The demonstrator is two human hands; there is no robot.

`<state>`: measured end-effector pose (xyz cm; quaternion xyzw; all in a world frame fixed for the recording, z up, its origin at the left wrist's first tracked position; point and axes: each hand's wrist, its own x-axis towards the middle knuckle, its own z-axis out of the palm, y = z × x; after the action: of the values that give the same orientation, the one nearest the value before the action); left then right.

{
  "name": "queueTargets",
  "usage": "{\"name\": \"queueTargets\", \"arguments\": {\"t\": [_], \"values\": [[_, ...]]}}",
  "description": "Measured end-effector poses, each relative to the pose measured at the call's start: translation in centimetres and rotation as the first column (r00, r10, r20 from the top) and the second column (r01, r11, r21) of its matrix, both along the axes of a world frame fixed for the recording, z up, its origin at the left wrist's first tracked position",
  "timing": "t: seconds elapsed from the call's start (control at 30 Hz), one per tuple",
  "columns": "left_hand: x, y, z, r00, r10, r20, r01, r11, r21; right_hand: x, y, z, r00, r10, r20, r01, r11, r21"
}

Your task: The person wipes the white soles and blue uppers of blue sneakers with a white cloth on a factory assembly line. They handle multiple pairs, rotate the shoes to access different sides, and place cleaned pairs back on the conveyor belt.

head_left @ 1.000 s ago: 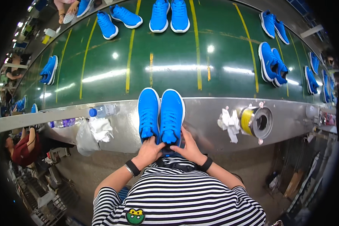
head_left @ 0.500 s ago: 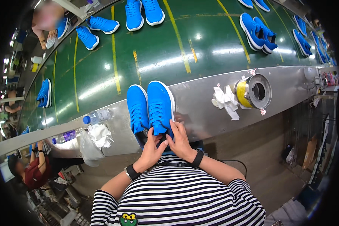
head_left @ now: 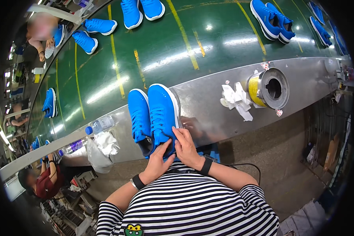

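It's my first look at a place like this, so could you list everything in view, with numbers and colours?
Ledge: one, grey metal, across the middle
Surface: one, green, yellow-striped, beyond the ledge
Near shoes: two, blue, white-soled, side by side, centre
Other shoes: at least ten, blue, on the surface
Bottles: two, clear, ledge's left
Bag: one, whitish, beside the bottles
Ring: one, silver, yellow-banded, ledge's right
Crumpled heaps: two, white, beside bag and ring
Co-workers: at least two, one in dark red, left
Shirt: one, black-and-white striped, bottom centre
Wristbands: two, black, one per wrist
Left fingers: one set, bare, at the right near shoe's opening
Right fingers: one set, bare, along that shoe's right side
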<state>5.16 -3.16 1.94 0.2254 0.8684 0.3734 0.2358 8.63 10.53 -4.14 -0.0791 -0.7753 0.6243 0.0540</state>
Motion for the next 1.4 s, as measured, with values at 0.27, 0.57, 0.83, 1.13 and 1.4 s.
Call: {"name": "queueTargets", "arguments": {"t": [0.27,0.57,0.83,1.13,1.4], "values": [[-1.3,2.5,-1.9,0.987,-0.009,0.161,0.064,0.938,-0.340,-0.9,4.4,-0.4,0.998,0.051,0.033,-0.047,0.993,-0.112],[-1.5,0.7,-3.5,0.965,0.054,0.256,-0.030,0.995,-0.097,-2.3,17.6,-2.5,0.897,-0.439,-0.047,0.361,0.670,0.648],[-1.3,0.2,-3.9,0.979,0.049,0.198,-0.036,0.997,-0.068,-2.8,17.7,1.1,0.888,-0.443,-0.124,0.459,0.831,0.315],[-2.0,0.1,-3.5,0.960,0.028,0.280,-0.015,0.999,-0.051,-2.3,18.4,4.8,0.923,-0.374,0.091,0.342,0.688,-0.640],[-2.0,-0.3,-3.4,0.883,0.085,0.461,-0.123,0.991,0.053,-0.5,21.8,4.7,0.864,-0.486,0.131,0.502,0.814,-0.294]]}}
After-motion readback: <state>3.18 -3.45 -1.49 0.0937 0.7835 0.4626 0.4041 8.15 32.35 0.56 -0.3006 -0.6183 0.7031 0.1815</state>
